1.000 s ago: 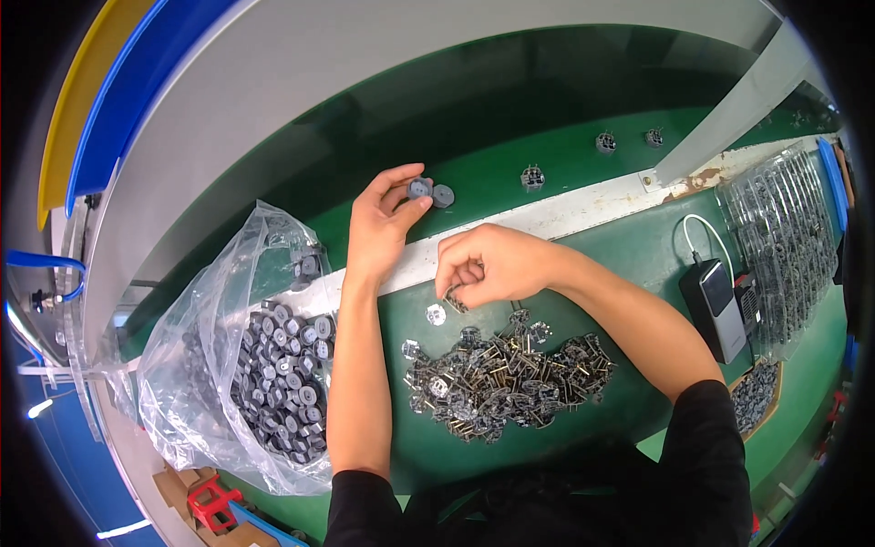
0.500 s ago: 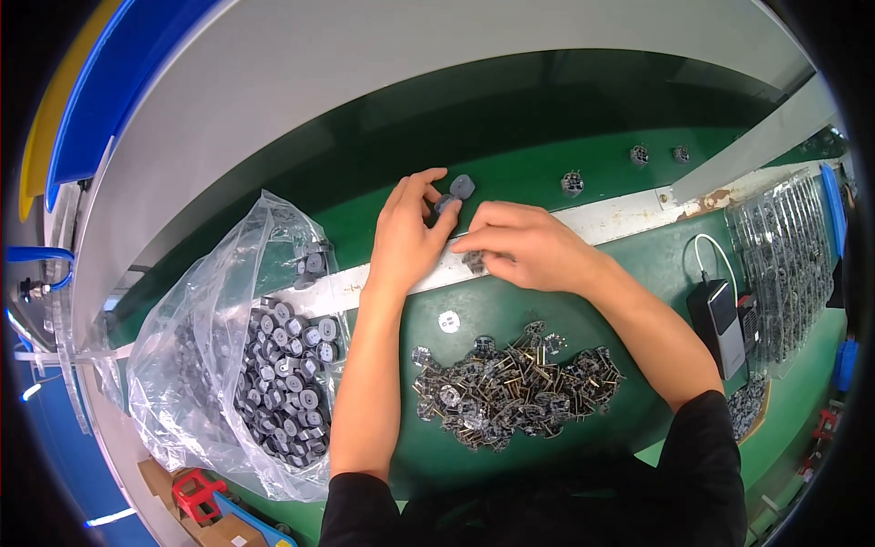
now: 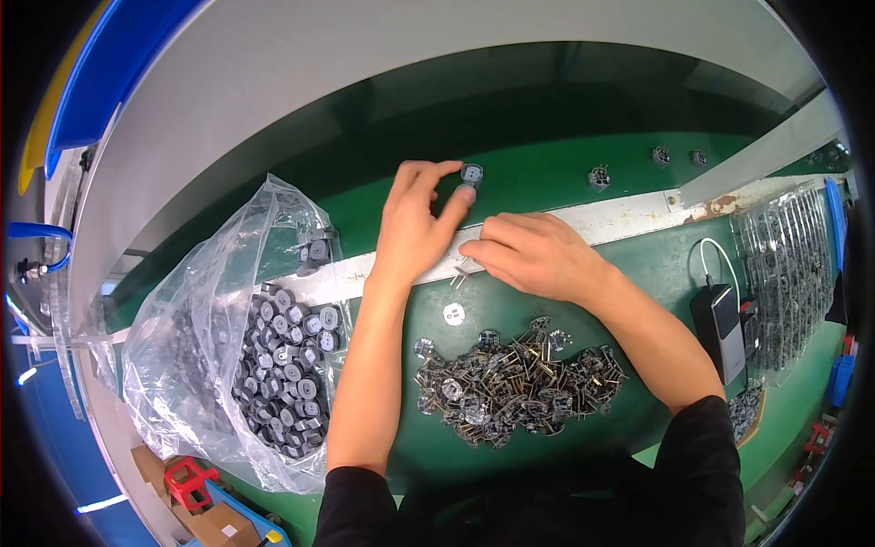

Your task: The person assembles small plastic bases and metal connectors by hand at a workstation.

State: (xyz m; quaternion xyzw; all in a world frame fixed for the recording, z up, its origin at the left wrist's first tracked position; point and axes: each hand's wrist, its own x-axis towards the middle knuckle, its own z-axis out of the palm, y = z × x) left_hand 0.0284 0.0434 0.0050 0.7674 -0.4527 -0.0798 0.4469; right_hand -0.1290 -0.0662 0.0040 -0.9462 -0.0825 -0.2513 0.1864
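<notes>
My left hand (image 3: 421, 217) is closed, with the thumb and index finger at a small grey round plastic housing (image 3: 471, 173) over the green strip behind the white rail. My right hand (image 3: 538, 257) is pinched just beside it, above the white rail (image 3: 629, 221). Thin metal pins (image 3: 459, 276) stick out below its fingertips; the rest of that small part is hidden. Nearer me lies a heap of small round circuit boards with long pins (image 3: 519, 387). A white round disc (image 3: 454, 314) lies alone between the heap and my hands.
At left, a clear plastic bag (image 3: 196, 319) spills many grey housings (image 3: 287, 374). Several assembled pieces (image 3: 599, 177) stand along the far green strip. To the right are a black-and-grey power bank (image 3: 720, 328) with a white cable and a stack of clear trays (image 3: 784, 273).
My left fingers have turned the grey housing and lifted away from its earlier place. My right hand has shifted slightly, and pins now show under its fingertips. The whole view has moved a little.
</notes>
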